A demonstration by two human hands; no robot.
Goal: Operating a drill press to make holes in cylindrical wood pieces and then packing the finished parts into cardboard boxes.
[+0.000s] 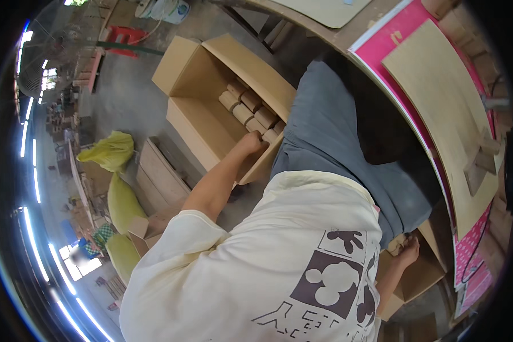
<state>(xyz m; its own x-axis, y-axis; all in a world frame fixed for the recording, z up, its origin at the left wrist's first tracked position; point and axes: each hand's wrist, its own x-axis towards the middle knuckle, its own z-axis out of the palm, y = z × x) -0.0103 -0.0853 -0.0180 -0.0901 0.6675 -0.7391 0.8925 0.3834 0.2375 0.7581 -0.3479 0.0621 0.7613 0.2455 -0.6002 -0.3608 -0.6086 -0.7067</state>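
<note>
Left hand (252, 141) grip clenched on a wooden block (269, 135) inside open cardboard box (196, 122); right hand (409, 249) grip unclear

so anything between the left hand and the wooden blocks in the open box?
Nothing visible. The left hand is already inside the open cardboard box, at the near end of the row of wooden blocks. Whether its fingers touch or hold one cannot be told. The box flaps are folded outward, clear of the arm.

Even daylight, strong fisheye rim distortion
</note>
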